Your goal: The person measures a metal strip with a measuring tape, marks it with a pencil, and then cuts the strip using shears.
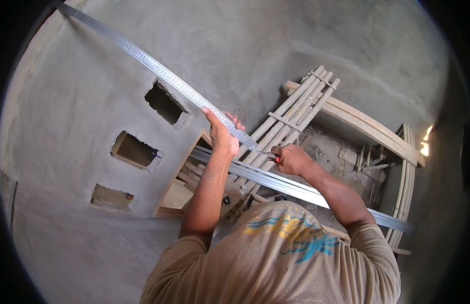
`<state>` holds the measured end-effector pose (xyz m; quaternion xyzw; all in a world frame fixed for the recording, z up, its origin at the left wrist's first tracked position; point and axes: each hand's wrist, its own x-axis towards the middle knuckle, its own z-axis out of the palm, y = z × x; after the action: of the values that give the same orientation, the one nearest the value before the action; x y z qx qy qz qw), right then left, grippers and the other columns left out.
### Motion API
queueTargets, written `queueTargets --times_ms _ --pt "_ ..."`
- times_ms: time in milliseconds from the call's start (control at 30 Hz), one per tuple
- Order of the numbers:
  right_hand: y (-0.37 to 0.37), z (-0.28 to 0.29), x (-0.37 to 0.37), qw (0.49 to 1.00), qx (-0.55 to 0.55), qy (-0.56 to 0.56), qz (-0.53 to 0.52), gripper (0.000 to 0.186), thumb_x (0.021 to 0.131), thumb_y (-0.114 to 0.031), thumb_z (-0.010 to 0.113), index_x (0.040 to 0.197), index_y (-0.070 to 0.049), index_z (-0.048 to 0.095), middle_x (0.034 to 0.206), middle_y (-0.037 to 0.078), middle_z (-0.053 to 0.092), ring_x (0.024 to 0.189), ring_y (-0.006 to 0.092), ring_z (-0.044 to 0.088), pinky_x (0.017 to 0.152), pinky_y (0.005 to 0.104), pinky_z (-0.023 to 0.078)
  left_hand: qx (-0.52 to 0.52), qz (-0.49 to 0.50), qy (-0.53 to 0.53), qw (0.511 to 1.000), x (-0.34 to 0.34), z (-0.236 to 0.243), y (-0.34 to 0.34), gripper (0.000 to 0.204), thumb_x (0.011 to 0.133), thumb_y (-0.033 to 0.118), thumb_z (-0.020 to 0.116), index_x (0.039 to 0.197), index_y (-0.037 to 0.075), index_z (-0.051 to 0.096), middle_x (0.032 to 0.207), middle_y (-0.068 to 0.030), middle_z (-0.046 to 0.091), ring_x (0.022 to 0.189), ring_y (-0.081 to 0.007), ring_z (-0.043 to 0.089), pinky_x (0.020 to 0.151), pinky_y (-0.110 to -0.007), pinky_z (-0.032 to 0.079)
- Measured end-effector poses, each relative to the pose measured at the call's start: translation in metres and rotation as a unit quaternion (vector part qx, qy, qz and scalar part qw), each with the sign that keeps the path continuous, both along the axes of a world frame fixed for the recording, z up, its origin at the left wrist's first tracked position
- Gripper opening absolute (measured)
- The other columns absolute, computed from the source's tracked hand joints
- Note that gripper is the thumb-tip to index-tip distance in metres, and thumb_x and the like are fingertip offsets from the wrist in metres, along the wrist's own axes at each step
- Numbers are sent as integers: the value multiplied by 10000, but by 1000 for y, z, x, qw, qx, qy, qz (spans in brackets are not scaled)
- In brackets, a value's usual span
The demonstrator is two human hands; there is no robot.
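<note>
Gripping a metal strip (pixel 159 69) in curled fingers (pixel 237 121), the left hand (pixel 223 136) points forward (right hand (pixel 295 159) clenching a red-handled tool (pixel 277 159)).

The left hand (pixel 226 136) is gripping a long metal strip (pixel 164 74) near its lower end; the right hand (pixel 295 159) is holding a red-handled tool (pixel 277 158) at that end, above wooden poles (pixel 296 106).

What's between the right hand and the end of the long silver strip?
The head view shows the metal part of a red-handled tool there, pointing from the right hand toward the long silver strip.
</note>
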<state>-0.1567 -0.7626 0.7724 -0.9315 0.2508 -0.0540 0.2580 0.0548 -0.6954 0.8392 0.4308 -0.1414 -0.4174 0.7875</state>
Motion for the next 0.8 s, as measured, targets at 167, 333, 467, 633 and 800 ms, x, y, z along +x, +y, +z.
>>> queueTargets --times_ms 167,333,467,633,800 --pt "5 2 -19 997 13 -52 -63 208 968 -264 626 1017 -65 661 876 223 702 878 400 695 771 490 541 -4 9 -6 1000 -1 3 -17 782 885 887 298 837 116 422 760 -57 433 695 -215 442 688 -381 415" --pt "19 -7 -40 916 352 -163 -104 288 1010 -304 630 954 -22 635 643 70 551 618 197 531 625 401 448 -18 -8 -8 1000 -15 17 -23 789 871 893 335 851 110 431 771 -58 440 707 -215 442 685 -384 416" --pt "26 -3 -46 890 400 -178 -126 321 1019 -315 627 886 -23 612 624 27 519 590 143 501 582 366 422 -23 -19 -1 1000 -38 38 -24 781 868 893 355 854 115 429 785 -57 441 719 -210 440 715 -390 413" --pt "30 6 -53 869 427 -217 -121 316 1023 -306 624 843 -51 579 610 -1 480 560 112 477 533 331 400 -38 -37 -3 999 -53 51 -25 784 862 898 360 845 116 414 792 -57 434 727 -207 436 735 -395 412" --pt "33 11 -55 853 448 -240 -117 286 1028 -281 616 852 -58 581 607 -16 468 548 97 462 515 308 392 -56 -62 -3 997 -57 55 -23 776 870 888 363 845 114 421 796 -61 442 731 -207 448 730 -389 417"
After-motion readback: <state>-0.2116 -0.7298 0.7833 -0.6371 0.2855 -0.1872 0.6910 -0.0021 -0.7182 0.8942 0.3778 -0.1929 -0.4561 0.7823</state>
